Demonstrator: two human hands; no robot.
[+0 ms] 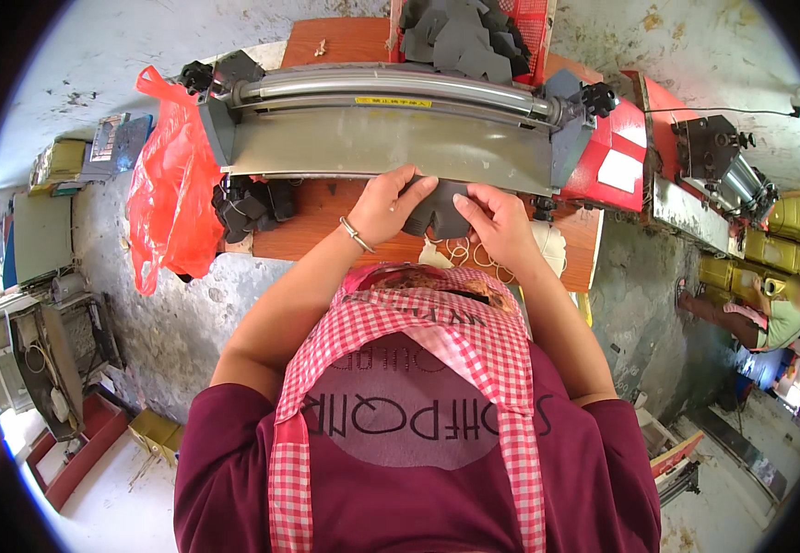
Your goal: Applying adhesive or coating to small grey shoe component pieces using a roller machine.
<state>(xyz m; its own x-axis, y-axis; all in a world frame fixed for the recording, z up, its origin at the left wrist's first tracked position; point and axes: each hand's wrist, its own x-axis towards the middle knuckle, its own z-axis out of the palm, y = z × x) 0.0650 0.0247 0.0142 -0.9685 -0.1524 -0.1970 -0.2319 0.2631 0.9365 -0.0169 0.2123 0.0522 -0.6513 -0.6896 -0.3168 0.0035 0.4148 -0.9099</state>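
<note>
Between my two hands is a dark grey flat cut piece (pixel 438 214), held just in front of the roller machine's near edge. My left hand (pixel 391 207) grips its left side, with the thumb on top. On its right side, my right hand (pixel 501 221) pinches it between thumb and fingers. Right beyond the hands stands the roller machine, with a metal feed plate (pixel 326 143) and a long shiny roller (pixel 391 88). Part of the piece's far edge lies close to the plate; whether they touch I cannot tell.
A red plastic bag (pixel 174 184) hangs at the machine's left end. Dark pieces (pixel 254 207) lie under the plate, and more fill a red basket (pixel 464 41) behind. Pale string (pixel 460 251) lies on the brown table (pixel 312 235). Another person (pixel 769 313) sits far right, near yellow containers.
</note>
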